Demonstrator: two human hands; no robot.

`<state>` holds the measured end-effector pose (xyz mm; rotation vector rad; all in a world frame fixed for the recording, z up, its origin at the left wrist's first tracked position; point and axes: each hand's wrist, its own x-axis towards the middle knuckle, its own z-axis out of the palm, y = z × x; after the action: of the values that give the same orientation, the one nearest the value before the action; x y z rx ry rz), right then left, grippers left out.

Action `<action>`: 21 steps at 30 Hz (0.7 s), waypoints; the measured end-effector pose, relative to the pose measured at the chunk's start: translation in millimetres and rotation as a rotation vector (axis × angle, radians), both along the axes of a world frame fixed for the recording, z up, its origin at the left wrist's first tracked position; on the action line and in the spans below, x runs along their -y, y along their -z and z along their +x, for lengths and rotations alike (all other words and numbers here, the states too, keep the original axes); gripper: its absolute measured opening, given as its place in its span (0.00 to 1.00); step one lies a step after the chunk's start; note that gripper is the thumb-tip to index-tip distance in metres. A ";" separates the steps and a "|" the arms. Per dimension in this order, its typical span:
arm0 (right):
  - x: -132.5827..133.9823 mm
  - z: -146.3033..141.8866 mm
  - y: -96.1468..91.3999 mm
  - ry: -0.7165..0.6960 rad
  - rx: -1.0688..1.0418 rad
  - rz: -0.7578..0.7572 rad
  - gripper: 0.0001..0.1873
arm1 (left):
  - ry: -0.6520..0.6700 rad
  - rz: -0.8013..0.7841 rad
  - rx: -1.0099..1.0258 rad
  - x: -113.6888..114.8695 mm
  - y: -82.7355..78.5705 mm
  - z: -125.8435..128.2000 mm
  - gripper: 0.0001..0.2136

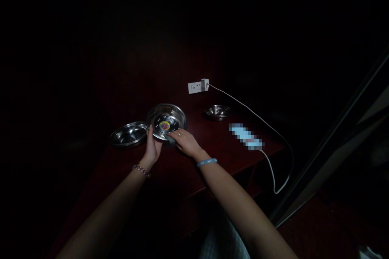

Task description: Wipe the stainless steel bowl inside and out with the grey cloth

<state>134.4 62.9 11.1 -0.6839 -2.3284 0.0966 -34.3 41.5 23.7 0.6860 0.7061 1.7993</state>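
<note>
A shiny steel bowl (179, 114) with a round yellow and red sticker inside is tilted toward me above the table. My left hand (152, 148) grips its lower left rim, thumb over the edge. At the bowl's lower right, my right hand (186, 142) is closed on a small grey cloth (170, 139) that touches the rim. A wider steel dish (129, 134) sits to the left, partly behind the held bowl. Farther back on the right stands a smaller steel bowl (218, 112).
The dark red table (209, 170) ends in an edge on the right. A blurred-out phone-like device (246, 136) lies there, its white cable (252, 110) looping past the edge up to a charger (205, 84) in the wall socket (193, 87). Surroundings are very dark.
</note>
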 end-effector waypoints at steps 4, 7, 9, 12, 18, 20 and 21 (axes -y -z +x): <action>1.5 -1.8 -1.3 -0.012 -0.253 -0.120 0.23 | 0.001 -0.020 -0.107 6.2 0.0 -0.7 0.24; 2.1 -4.6 -5.7 -0.044 -0.554 -0.239 0.17 | 0.029 -0.043 -0.195 6.4 2.6 -1.0 0.26; 1.7 -6.0 -10.4 -0.078 -0.760 -0.329 0.13 | 0.031 -0.072 -0.237 4.1 4.6 -2.1 0.26; -0.7 -5.9 -17.4 -0.133 -1.077 -0.490 0.13 | 0.036 -0.140 -0.238 0.1 6.9 -4.7 0.25; -8.3 3.3 -25.2 -0.271 -1.495 -1.028 0.14 | 0.127 -0.238 -0.080 -1.3 5.9 -6.5 0.26; -9.4 7.3 -26.6 -0.270 -1.499 -1.167 0.14 | 0.157 -0.251 0.016 0.0 1.6 -5.4 0.24; -9.6 8.9 -26.8 -0.257 -1.476 -1.219 0.14 | 0.157 -0.246 0.071 0.6 -1.2 -4.9 0.22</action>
<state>143.3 72.4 37.9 -0.4812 -0.6924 1.5888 -39.1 40.8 24.9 0.4963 0.7881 1.5541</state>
